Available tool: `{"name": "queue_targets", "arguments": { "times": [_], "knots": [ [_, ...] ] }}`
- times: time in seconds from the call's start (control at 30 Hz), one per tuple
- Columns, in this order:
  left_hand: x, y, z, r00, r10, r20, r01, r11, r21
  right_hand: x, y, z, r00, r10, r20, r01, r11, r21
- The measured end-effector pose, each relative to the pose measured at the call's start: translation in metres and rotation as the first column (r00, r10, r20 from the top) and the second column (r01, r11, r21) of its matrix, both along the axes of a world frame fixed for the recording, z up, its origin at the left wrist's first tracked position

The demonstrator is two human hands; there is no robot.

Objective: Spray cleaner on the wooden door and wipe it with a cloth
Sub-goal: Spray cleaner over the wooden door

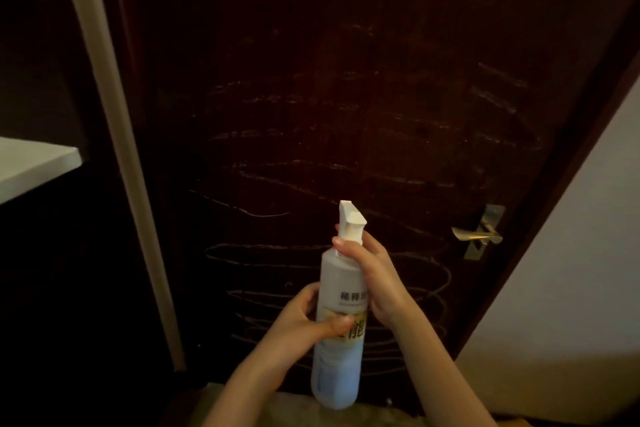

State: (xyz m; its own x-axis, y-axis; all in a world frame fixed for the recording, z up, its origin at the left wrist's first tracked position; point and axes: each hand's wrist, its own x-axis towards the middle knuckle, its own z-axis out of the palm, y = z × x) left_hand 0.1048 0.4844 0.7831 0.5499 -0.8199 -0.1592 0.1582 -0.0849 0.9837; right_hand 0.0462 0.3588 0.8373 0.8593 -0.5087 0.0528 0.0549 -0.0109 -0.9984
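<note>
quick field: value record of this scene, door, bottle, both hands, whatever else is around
door: dark wooden door, fills most of the view
marks: pale scribbles looping across the door from top to bottom
hardware: metal lever handle near the door's right edge
spray bottle: spray bottle held upright in front of the door, white nozzle on top
left hand: left hand grips the bottle's body at the label
right hand: right hand grips the neck just under the nozzle
surroundings: white shelf at left, pale wall at right
</note>
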Motion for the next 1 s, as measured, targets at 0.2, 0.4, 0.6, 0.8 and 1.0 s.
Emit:
{"name": "queue_targets", "arguments": {
  "times": [0.2, 0.4, 0.6, 0.8, 1.0],
  "knots": [
    [0.006, 0.022, -0.013, 0.997, 0.072, -0.028, -0.072, 0.997, 0.007, 0.019, 0.018, -0.015, 0.999, 0.022, -0.037, -0.022, 1.000, 0.001],
    [0.013, 0.041, -0.017, 0.991, 0.131, -0.033, -0.130, 0.991, 0.011, 0.033, 0.032, -0.017, 0.985, 0.162, -0.060, -0.162, 0.987, 0.011],
    [0.024, 0.058, -0.021, 0.982, 0.183, -0.041, -0.182, 0.983, 0.026, 0.052, 0.048, -0.021, 0.972, 0.225, -0.071, -0.225, 0.974, 0.011],
    [0.026, 0.073, -0.028, 0.968, 0.233, -0.088, -0.233, 0.972, 0.013, 0.069, 0.061, -0.027, 0.960, 0.247, -0.128, -0.251, 0.968, -0.014],
    [0.029, 0.084, -0.029, 0.943, 0.308, -0.126, -0.309, 0.951, 0.007, 0.083, 0.072, -0.029, 0.940, 0.312, -0.136, -0.313, 0.950, 0.010]
  ]
}}
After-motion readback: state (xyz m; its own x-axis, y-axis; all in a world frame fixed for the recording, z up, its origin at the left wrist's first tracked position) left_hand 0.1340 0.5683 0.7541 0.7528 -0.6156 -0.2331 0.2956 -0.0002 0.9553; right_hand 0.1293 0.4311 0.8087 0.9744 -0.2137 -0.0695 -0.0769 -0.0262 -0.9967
